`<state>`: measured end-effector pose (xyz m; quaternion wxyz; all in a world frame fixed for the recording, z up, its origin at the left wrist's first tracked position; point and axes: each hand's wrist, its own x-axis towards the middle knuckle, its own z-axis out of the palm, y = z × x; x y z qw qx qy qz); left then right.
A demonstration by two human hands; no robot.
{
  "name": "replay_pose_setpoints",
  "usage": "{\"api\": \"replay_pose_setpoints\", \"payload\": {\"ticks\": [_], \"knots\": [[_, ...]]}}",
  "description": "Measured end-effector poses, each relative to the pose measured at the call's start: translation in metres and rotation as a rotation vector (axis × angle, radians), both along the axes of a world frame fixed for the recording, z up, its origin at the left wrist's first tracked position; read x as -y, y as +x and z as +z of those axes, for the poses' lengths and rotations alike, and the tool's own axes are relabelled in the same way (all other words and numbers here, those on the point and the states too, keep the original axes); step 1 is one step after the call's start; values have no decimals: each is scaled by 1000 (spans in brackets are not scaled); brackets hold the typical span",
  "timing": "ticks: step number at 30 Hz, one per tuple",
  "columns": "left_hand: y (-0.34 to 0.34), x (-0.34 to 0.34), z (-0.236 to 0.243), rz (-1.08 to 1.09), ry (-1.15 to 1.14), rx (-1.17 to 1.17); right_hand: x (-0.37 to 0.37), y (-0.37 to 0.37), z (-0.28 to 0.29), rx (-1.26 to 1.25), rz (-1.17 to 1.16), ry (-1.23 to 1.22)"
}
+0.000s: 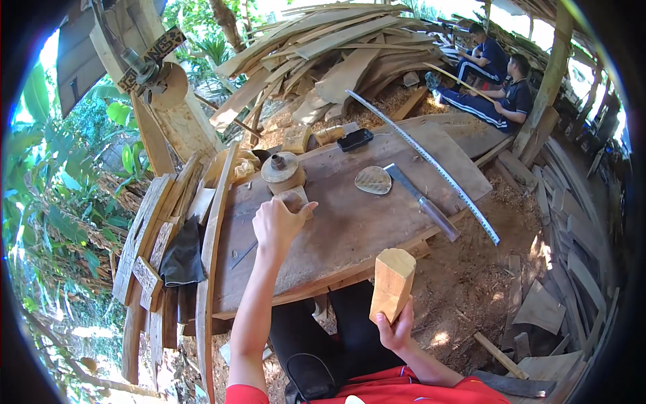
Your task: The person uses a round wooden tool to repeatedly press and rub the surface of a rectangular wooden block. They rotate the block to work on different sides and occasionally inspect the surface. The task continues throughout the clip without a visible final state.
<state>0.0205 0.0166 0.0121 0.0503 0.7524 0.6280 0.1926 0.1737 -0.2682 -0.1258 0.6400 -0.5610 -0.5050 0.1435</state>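
My right hand (397, 330) is wrapped round the lower end of a pale wooden block (392, 279), held upright with angled sides beyond the near edge of the wooden workbench (323, 246). Over the bench, my left hand (277, 225) has its thumb and fingers closed about a small square wooden block (296, 198); the hand hides part of it. Just beyond that block stands a round wooden piece (282, 176) with a dark knob on top. To the right lie a broad-bladed knife (424, 202) with a wooden handle and a flat oval wooden piece (373, 180).
A long marked measuring strip (431, 168) crosses the bench's right side. A black phone-like object (354, 140) lies at the far edge. Planks (219, 229) and dark cloth (183, 256) border the left. Two people (494, 87) sit at the far right near stacked boards (343, 54).
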Motion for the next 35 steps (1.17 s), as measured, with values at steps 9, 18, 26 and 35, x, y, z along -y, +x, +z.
{"api": "replay_pose_setpoints", "payload": {"ticks": [9, 18, 26, 35], "knots": [[-29, -21, -16, -376, 4, 42, 6, 0, -10, -245, 20, -70], [-24, 8, -4, -701, 241, 15, 10, -1, -15, -461, 48, -137], [32, 62, -9, -1248, 643, 380, 12, -1, -21, -472, 68, -160], [38, 44, -30, -1125, 665, 644, 15, 2, -23, -477, 74, -211]]}}
